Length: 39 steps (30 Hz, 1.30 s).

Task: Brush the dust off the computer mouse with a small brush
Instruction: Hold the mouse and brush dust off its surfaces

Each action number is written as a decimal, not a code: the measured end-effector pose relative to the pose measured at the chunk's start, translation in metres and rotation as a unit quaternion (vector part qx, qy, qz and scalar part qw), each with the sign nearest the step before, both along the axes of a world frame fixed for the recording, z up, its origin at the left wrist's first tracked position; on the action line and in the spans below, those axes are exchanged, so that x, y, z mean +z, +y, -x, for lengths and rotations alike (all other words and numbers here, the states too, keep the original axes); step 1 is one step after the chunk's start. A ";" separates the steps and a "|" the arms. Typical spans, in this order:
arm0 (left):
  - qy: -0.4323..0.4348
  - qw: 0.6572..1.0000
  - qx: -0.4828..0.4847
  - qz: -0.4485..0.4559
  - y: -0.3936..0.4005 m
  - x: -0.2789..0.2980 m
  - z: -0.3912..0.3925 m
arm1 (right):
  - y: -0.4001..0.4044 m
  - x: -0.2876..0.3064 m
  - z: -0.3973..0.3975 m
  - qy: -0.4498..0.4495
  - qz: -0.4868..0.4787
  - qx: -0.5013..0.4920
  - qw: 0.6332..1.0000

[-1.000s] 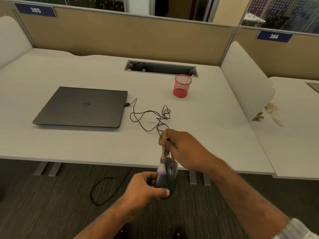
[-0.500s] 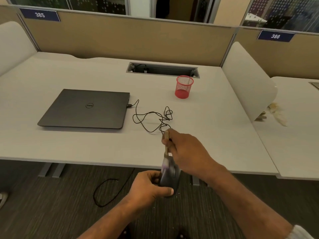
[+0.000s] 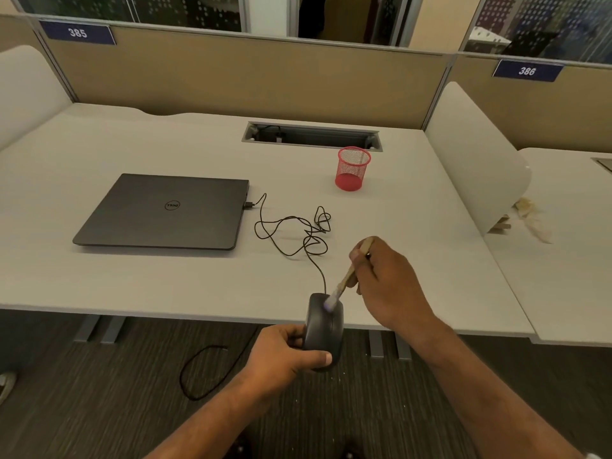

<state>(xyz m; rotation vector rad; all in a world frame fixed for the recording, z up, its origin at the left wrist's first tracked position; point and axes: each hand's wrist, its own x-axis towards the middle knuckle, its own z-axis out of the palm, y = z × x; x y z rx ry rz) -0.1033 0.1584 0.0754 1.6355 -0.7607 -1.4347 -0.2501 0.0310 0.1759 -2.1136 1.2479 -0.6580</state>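
A black wired computer mouse point(image 3: 322, 329) is held upright in the air just off the desk's front edge, gripped from the left and below by my left hand point(image 3: 281, 354). My right hand point(image 3: 385, 286) holds a small wooden-handled brush point(image 3: 346, 279) tilted down to the left. Its pale bristle tip touches the top front of the mouse. The mouse's black cable point(image 3: 294, 233) runs in loose tangles across the desk to a closed dark laptop point(image 3: 165, 212).
A red mesh pen cup point(image 3: 352, 168) stands behind the cable, in front of an open cable slot point(image 3: 311, 135) in the white desk point(image 3: 99, 276). A rounded white divider point(image 3: 473, 154) stands at the right. A black cord loop point(image 3: 202, 372) lies on the carpet.
My right hand has swung to the right and the brush has tilted; its tip slid from the mouse's left side up to the top front. The mouse stayed in my left hand.
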 end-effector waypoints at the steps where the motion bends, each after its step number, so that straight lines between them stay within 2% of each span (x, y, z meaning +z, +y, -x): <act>1: 0.002 1.000 0.004 -0.001 -0.001 0.000 0.000 | 0.002 -0.001 0.000 0.030 -0.009 0.011 0.999; 4: 0.001 1.000 0.007 -0.003 0.000 0.003 -0.001 | 0.002 0.000 0.002 0.081 -0.027 0.034 0.996; 9: 0.016 1.000 0.010 -0.001 0.000 0.006 -0.002 | 0.001 0.005 0.003 0.018 -0.024 0.021 0.999; 13: 0.026 1.000 0.013 0.000 -0.002 0.008 -0.002 | 0.004 -0.005 -0.001 0.015 -0.033 0.042 0.998; 19: 0.061 0.998 0.018 0.010 -0.004 0.010 -0.009 | -0.001 -0.017 0.004 -0.136 0.105 -0.035 0.984; 21: 0.067 0.998 0.015 0.010 -0.004 0.011 -0.010 | -0.006 -0.017 0.008 -0.159 0.092 -0.025 0.983; 24: 0.086 0.996 0.006 0.006 -0.004 0.013 -0.012 | -0.012 -0.014 0.009 -0.168 0.010 0.014 0.986; 27: 0.106 0.994 -0.008 0.011 -0.002 0.014 -0.013 | -0.019 -0.015 0.009 -0.122 -0.066 0.025 0.990; 30: 0.097 0.995 -0.029 0.020 0.000 0.014 -0.012 | -0.023 -0.020 0.012 -0.080 -0.041 -0.014 0.996; 34: 0.081 0.996 -0.028 0.026 0.002 0.014 -0.011 | -0.026 -0.018 0.016 -0.144 0.014 -0.030 0.989; 37: 0.081 0.996 -0.026 0.024 0.002 0.015 -0.012 | -0.026 -0.012 0.017 -0.201 -0.029 0.022 0.979; 39: 0.084 0.996 -0.025 0.021 0.001 0.016 -0.012 | -0.026 -0.011 0.015 -0.169 -0.063 0.062 0.982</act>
